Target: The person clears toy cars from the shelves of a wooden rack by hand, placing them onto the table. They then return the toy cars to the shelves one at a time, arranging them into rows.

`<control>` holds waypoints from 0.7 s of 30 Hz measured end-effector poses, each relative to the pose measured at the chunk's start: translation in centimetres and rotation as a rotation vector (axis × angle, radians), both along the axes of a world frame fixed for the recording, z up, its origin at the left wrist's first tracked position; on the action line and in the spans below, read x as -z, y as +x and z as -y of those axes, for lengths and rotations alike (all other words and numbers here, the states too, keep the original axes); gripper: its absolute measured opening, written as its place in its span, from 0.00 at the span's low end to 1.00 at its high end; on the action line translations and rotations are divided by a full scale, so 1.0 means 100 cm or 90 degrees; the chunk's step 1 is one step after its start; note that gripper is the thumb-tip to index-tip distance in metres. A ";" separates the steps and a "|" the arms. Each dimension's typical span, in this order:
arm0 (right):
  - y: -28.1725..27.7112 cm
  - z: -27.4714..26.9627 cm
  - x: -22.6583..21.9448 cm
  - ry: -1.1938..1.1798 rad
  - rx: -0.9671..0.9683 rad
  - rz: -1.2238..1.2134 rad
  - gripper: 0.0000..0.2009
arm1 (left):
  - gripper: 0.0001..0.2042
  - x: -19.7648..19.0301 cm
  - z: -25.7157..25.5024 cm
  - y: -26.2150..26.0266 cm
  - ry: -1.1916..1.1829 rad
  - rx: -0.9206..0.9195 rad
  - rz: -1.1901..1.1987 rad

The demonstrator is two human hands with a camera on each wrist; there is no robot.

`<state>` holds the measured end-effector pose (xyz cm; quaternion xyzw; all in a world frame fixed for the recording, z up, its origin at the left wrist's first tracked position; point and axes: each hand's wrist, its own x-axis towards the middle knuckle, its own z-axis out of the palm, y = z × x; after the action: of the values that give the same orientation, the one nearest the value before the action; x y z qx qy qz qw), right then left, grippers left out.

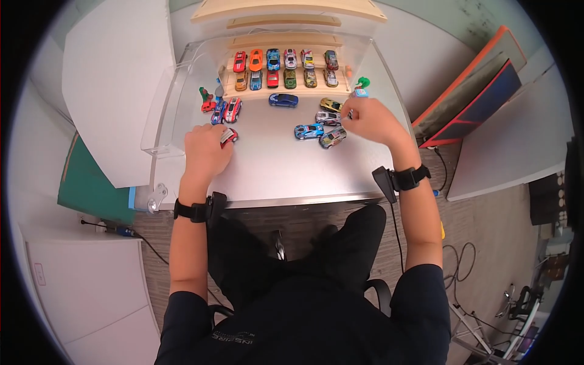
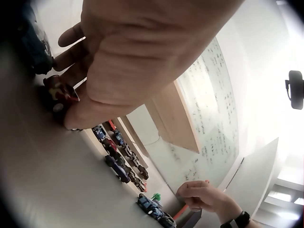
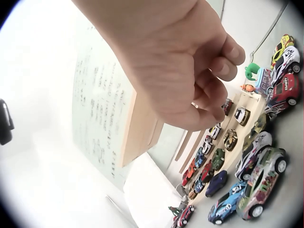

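Note:
At the left of the metal table, my left hand (image 1: 207,152) pinches a small red toy car (image 1: 229,136) between thumb and fingers. In the left wrist view, that toy car (image 2: 60,94) shows beside the thumb, low over the tabletop. Just behind it stand a red and white toy car (image 1: 232,110) and a blue one (image 1: 219,112). My right hand (image 1: 372,120) hovers above the right side with loosely curled fingers and nothing visible in them. Close by sit a green-grey toy car (image 1: 333,138), a light blue one (image 1: 309,131), a silver one (image 1: 328,118) and a yellow one (image 1: 331,104).
A wooden stepped rack (image 1: 292,92) at the back bears two rows of toy cars. In front of it is a dark blue toy car (image 1: 283,100). Clear plastic panels (image 1: 164,115) flank the table. Small green figures (image 1: 363,82) stand near the rack's sides.

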<state>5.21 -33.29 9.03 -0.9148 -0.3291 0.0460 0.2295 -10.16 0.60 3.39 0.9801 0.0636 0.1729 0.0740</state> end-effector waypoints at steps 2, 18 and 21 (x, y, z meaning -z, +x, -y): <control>-0.014 0.000 -0.001 -0.035 -0.021 -0.019 0.13 | 0.14 -0.004 0.007 0.001 -0.049 0.074 0.018; -0.025 0.002 0.012 -0.148 -0.083 0.020 0.15 | 0.15 -0.016 0.026 0.021 -0.115 0.213 0.000; -0.014 -0.009 -0.021 -0.103 -0.028 0.033 0.15 | 0.15 -0.045 0.031 0.051 -0.134 0.246 0.048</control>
<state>3.77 -32.39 11.15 -0.9237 -0.3504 0.0541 0.1452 -5.05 -2.45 7.89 0.9537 -0.1107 0.1847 0.2101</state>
